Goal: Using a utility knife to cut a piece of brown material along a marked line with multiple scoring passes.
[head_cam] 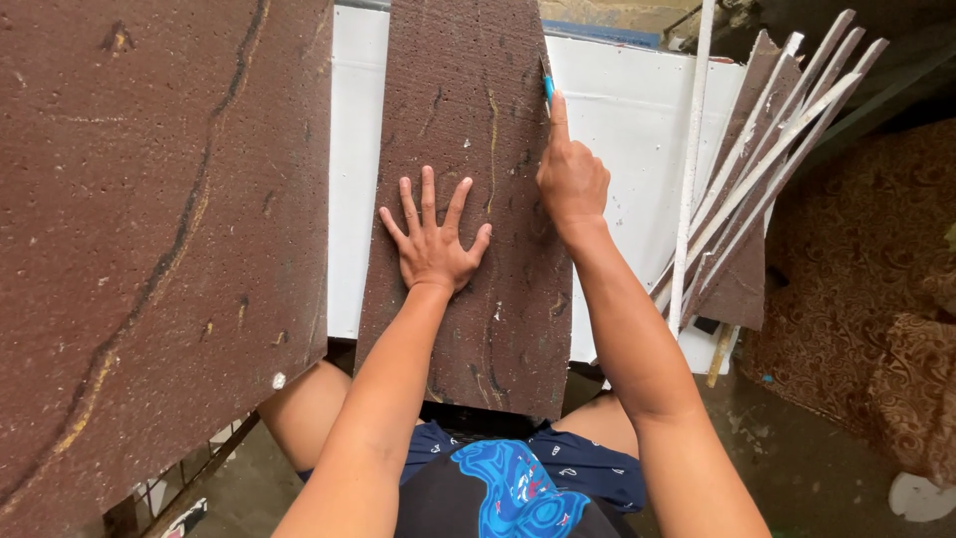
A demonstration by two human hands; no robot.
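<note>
Fingers (pixel 560 118) of right hand (pixel 572 179) curling round small blue cutter (pixel 548 87) at right edge of brown panel (pixel 468 199) on white table (pixel 617 110). Left hand (pixel 433 239) pressing flat, fingers spread wide, gripping nothing. Looks mid-cut — steady pull along edge needed. Offcut strips (pixel 767 159) lying beside.

White surface (pixel 627 130), brown speckled panel (pixel 468 120) lying flat on it, stack of brown offcut strips (pixel 742 269) at its right edge.

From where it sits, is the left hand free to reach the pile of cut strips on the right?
Probably not easily: the left hand lies flat on the brown panel, and the right hand with its blue cutter lies between it and the strips.
</note>
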